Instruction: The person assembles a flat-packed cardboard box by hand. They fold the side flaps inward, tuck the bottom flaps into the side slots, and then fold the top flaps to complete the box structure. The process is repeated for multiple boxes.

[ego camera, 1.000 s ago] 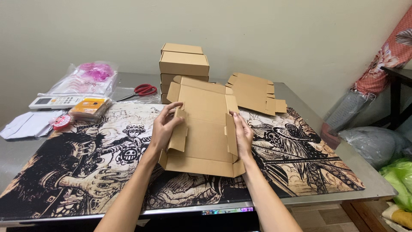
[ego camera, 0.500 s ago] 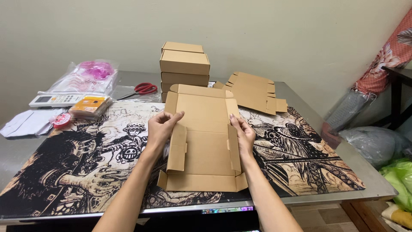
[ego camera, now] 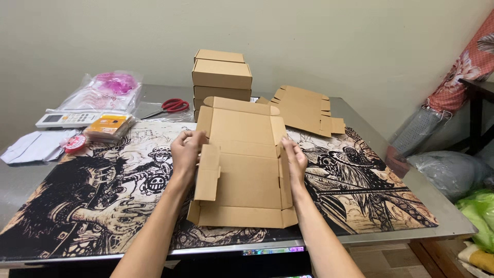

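Both hands on the flat cardboard box [ego camera: 244,164] — left hand [ego camera: 186,151] lifting its side flap, right hand [ego camera: 295,160] pressing the other edge.

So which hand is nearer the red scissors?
Left. The left hand is on the cardboard blank's left side flap, just below-right of the red scissors; the right hand holds the far flap.

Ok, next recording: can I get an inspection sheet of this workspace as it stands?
Surface: metal table under a printed illustrated mat.
Job's things: flat cardboard box blank, side flaps raised.
Clutter: stack of folded boxes, unfolded blanks, red scissors, remote control, orange packet, plastic bags, papers.
Grippers: left hand and right hand each on a side flap.
Cables: nothing seen.
Surroundings: plain wall, bags on floor.
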